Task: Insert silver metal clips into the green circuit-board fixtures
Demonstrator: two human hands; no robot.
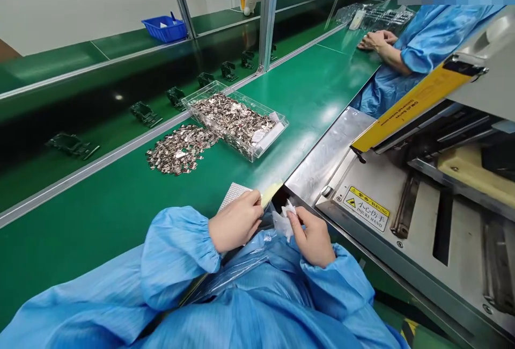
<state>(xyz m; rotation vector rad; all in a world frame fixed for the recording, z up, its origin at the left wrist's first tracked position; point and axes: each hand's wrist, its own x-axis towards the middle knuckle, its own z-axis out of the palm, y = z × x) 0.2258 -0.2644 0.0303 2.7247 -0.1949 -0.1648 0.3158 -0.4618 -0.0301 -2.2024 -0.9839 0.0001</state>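
My left hand point(237, 222) is closed near the front edge of the green work surface, and its fingers hide what is in it. A pale yellow strip point(272, 192) sticks out just past its knuckles. Beside that hand lies a grey sheet with a fine grid point(232, 194), partly covered by it. Between thumb and fingers, my right hand point(315, 237) pinches a crumpled white piece of thin plastic or tissue point(285, 221). Clear plastic film shows between the two hands, over my blue sleeves and gown.
A clear tray point(263, 147) of small metal parts stands ahead, beside a loose pile point(179, 149). Dark fixtures point(145, 114) line the far belt. A machine with a warning label point(367, 208) borders the right. Another person's hands point(377, 41) rest farther along. A blue bin point(164, 29) stands behind.
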